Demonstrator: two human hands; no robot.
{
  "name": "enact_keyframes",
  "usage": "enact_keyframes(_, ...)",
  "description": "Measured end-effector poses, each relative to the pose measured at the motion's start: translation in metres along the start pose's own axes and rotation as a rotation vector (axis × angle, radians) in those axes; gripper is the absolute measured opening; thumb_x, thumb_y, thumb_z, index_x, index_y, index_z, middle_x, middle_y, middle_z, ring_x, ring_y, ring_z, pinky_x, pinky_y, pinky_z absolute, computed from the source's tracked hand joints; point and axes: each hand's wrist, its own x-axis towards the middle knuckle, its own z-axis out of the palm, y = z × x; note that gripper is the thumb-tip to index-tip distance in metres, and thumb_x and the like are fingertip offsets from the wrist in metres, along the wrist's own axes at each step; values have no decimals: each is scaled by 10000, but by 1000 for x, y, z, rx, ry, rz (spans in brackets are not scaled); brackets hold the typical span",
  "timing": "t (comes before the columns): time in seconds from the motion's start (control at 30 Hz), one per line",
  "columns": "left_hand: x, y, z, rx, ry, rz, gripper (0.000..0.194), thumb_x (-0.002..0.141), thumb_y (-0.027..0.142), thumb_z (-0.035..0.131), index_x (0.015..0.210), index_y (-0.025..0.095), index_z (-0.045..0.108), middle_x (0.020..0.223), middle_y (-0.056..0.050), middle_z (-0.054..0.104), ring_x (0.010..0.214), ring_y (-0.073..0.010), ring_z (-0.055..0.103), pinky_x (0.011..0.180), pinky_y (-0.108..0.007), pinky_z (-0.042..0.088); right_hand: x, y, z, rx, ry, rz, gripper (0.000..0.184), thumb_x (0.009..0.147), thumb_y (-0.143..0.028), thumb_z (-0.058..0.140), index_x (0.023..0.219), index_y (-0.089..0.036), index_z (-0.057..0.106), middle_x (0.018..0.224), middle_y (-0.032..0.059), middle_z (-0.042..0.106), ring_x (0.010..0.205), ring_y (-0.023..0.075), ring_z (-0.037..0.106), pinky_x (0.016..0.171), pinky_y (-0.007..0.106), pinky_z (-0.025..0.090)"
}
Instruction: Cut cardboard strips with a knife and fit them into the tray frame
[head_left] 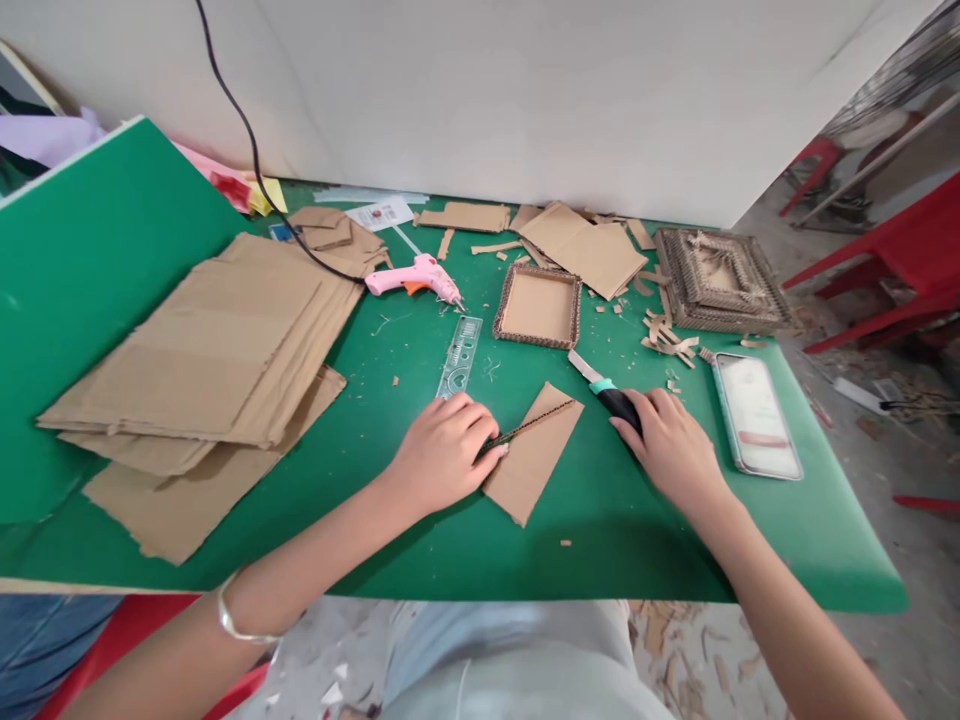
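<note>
My left hand is closed, its thumb and fingers pinching one end of a thin corrugated cardboard strip. The strip lies slantwise across a small brown cardboard piece on the green tabletop. Wrapped around the black handle of a utility knife, my right hand rests to the right of that piece. The knife's blade points up and left, apart from the cardboard, with its tip close to a shallow square cardboard tray. Just beyond my left fingers lies a clear ruler.
A pink glue gun with a black cord lies behind the ruler. Stacked cardboard sheets fill the left side, beside a green panel. At right are a layered cardboard frame, curled scraps and a phone.
</note>
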Motion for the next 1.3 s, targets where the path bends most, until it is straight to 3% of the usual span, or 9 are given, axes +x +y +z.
enact_keyframes(0.1,13,12,4,75,-14,61,244,905,362,546,931,143,649,877,-73,675,877,-235,552,720,-343,364,0,1,2,-53,-5,-22,363,960,-363,363,1151,-133,568,938,120,580,854,240,540,683,324,416)
enact_keyframes(0.3,54,20,10,150,9,130,223,936,203,490,819,140,670,752,-66,647,807,-216,540,657,-327,304,-5,4,-8,35,-1,79,424,980,-349,285,1271,-129,501,999,119,596,788,218,597,580,298,423)
enact_keyframes(0.4,75,15,11,147,49,101,224,925,185,494,791,132,666,754,-83,638,815,-223,537,661,-330,310,-6,4,-16,181,-1,139,463,982,-304,241,1388,-139,389,1020,121,611,725,201,604,565,294,434)
enact_keyframes(0.53,92,10,18,149,64,6,254,919,189,489,763,133,681,747,-86,643,810,-226,546,651,-334,329,-2,-3,-26,258,-106,71,512,973,-254,243,1478,-184,288,895,81,596,708,191,603,604,282,452)
enact_keyframes(0.67,95,11,25,151,71,-60,277,917,220,494,742,138,691,742,-77,645,794,-220,560,642,-327,340,3,-9,-26,240,-211,-3,513,977,-254,258,1489,-241,297,845,53,554,684,175,591,609,267,441)
enact_keyframes(0.83,94,14,28,112,91,-90,291,914,211,484,743,137,709,711,-80,641,755,-210,564,615,-321,348,3,-12,-20,192,-208,-18,489,991,-330,259,1472,-283,337,813,45,535,639,160,570,565,252,407)
enact_keyframes(1.3,102,20,38,38,72,-102,299,922,163,453,723,130,674,745,-82,626,763,-199,570,574,-295,361,2,-17,-17,55,-259,-10,502,972,-279,329,1473,-307,327,839,35,574,576,150,561,477,268,346)
